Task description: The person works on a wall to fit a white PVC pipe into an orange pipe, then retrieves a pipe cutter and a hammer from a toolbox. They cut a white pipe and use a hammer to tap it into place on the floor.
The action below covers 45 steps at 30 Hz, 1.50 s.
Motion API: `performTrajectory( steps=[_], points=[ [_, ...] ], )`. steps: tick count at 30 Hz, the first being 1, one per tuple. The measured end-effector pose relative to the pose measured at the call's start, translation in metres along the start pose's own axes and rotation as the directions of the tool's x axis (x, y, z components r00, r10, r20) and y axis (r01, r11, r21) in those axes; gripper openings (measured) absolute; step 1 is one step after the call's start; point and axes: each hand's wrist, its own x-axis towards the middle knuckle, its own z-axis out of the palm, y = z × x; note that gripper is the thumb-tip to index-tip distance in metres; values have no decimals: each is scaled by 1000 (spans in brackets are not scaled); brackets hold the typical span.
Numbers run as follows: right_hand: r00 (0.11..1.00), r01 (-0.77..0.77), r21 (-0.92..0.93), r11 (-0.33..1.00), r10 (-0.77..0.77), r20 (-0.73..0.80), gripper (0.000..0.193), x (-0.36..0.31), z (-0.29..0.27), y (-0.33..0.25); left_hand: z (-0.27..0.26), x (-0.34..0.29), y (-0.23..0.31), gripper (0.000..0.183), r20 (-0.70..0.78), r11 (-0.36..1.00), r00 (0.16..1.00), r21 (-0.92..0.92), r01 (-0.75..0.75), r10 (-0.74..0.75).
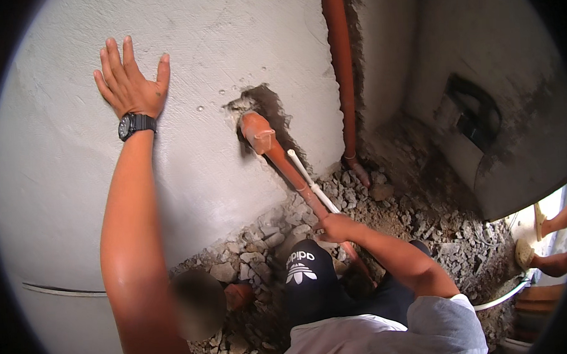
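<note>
My left hand (130, 89), with a black watch (136, 125) on its wrist, lies flat on the rough grey wall (200, 161), fingers spread. My right hand (341, 227) is closed round an orange plastic pipe (289, 170) that slants down from the wall. At its upper end, an orange elbow fitting (257, 132) sits in a hole broken through the plaster. A thin white pipe (312, 182) runs alongside the orange one; its lower end meets my right hand, and I cannot tell whether the fingers touch it. The right fingertips are partly hidden.
Broken rubble (261, 241) covers the ground along the wall. Another orange pipe (340, 79) stands upright in a wall channel. An orange pipe end (239, 296) pokes from the rubble. A black curved handle (477, 111) shows at right. Another person's sandalled foot (526, 254) is beyond a white hose (504, 297).
</note>
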Motion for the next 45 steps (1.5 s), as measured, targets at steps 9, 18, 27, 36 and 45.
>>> performTrajectory(
  steps=[9,18,27,36,45],
  points=[
    [654,-752,-229,618,744,-136,40,-257,-36,121,-13,-3,1,90,39,992,999,-128,2,3],
    [96,-922,-288,259,874,477,54,-693,106,-29,-3,-4,39,104,388,965,921,-225,138,-42],
    [8,-555,801,-227,961,278,35,-643,59,-384,-253,-104,70,61,860,606,-74,-293,739,506],
    [-317,-135,924,-359,899,303,38,-662,-44,-526,-496,-131,11,54,479,812,-664,-437,387,574],
    [-343,451,840,-301,811,475,26,-739,78,-567,-312,68,163,56,485,531,-221,-795,294,846]
  ],
)
